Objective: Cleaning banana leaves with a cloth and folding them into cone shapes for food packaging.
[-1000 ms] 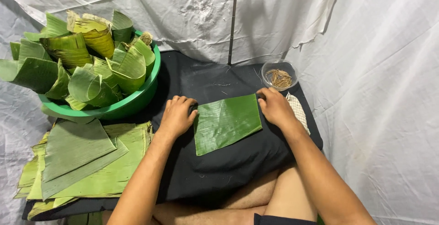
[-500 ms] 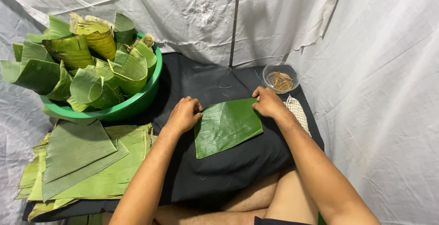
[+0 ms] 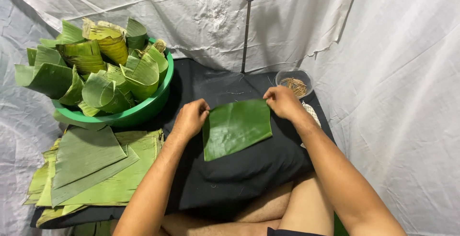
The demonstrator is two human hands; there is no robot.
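Note:
A cut green banana leaf piece (image 3: 236, 128) lies flat on a black cloth (image 3: 239, 178) over my lap. My left hand (image 3: 190, 118) pinches its upper left corner. At the upper right corner my right hand (image 3: 282, 102) grips the leaf's edge. Both hands hold the far edge while the near part of the leaf rests on the cloth.
A green basin (image 3: 139, 111) heaped with folded leaf cones stands at the left. A stack of flat cut leaves (image 3: 91, 169) lies below it. A small clear bowl of thin sticks (image 3: 294, 83) sits behind my right hand. White sheets hang all around, and a dark stand pole (image 3: 247, 25) rises behind.
Both hands have shifted from resting beside the leaf up to its far corners and taken hold of them. The leaf stays in place.

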